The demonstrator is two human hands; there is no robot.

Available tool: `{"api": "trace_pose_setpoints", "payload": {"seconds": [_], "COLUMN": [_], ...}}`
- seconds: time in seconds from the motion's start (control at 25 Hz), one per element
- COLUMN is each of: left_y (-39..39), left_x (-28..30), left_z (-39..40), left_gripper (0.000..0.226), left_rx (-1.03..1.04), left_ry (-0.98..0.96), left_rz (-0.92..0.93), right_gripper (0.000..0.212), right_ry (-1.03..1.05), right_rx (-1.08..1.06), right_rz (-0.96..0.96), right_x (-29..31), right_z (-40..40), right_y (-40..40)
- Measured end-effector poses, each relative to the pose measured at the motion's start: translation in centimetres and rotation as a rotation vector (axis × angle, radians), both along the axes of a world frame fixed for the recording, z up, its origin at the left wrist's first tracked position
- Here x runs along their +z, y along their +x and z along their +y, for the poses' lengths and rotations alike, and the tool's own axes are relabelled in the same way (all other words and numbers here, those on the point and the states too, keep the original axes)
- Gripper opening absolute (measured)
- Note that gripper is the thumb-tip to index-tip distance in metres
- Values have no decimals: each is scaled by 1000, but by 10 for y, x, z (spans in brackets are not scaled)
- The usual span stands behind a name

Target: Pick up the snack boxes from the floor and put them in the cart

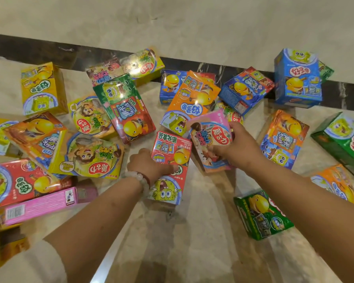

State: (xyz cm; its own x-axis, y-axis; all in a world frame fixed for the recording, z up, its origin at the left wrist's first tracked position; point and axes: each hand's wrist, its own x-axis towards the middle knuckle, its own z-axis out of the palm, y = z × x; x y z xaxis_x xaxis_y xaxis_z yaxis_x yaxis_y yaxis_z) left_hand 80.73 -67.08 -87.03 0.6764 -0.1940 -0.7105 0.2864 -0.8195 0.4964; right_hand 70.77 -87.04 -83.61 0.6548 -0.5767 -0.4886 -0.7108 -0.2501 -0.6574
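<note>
Her left hand (149,163) clamps the glossy red cardboard snack box (170,160), her right hand (236,146) the pink one (211,139); light, stiff, probably slippery, best grasped across the narrow sides.

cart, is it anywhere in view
No, only the marble floor strewn with snack boxes shows, with each hand on a box.

Both my bare arms reach forward and down. My left hand (149,163), beaded bracelet at the wrist, seems to grip; my right hand (236,147) curls, gripping.
</note>
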Motion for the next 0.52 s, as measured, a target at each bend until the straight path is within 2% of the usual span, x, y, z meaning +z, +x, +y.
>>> {"api": "trace_pose_setpoints", "payload": {"seconds": [0.12,0.24,0.36,0.44,0.52], "left_y": [7,17,29,35,43], "left_x": [8,19,34,56,96], "left_z": [4,2,-1,2,8], "left_gripper": [69,60,75,85,84], "left_rx": [160,245,279,286,313], "left_ry": [-257,-405,-533,-598,-628], "left_rz": [82,97,122,118,92], "right_gripper": [45,43,29,30,33], "right_ry": [231,427,537,540,548], "right_rx": [-75,-123,-207,-274,-312], "right_rz": [-100,-166,-257,-301,-335], "right_x": [3,5,11,27,59], "right_z": [2,-5,-4,1,7], "right_y": [-4,3,10,16,21]}}
